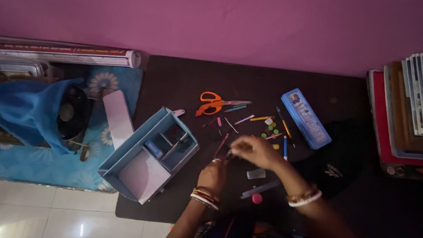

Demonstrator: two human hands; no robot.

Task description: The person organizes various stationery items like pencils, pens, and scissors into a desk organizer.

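A dark mat [184, 85] fills the middle of the frame below a magenta wall [224, 21], with white floor tiles [44, 211] along the lower left. At the far left a blue cloth [24, 110] drapes over a dark machine on a blue flowered sheet [124, 80]. A stack of books [406, 107] stands at the right edge.

Left of centre sits a light-blue compartmented organiser box [147, 156], tilted; its small upper cells hold a few dark bits and a blue item, while the big lower cell shows only pale lining. A blue pencil case [305, 118] lies closed, upper right of centre, slanted.

Orange scissors [214, 103] lie at centre top, and loose pens, pencils and coloured beads [267, 128] scatter between them and the case. A pink round eraser [257, 198] lies near the lower middle.

The hands meet at centre: the left hand [213, 174] and right hand [255, 151] both pinch a thin dark-red pencil [222, 145], fingers closed on it. The mat's upper band and right side lie open; the near edge is crowded by forearms.
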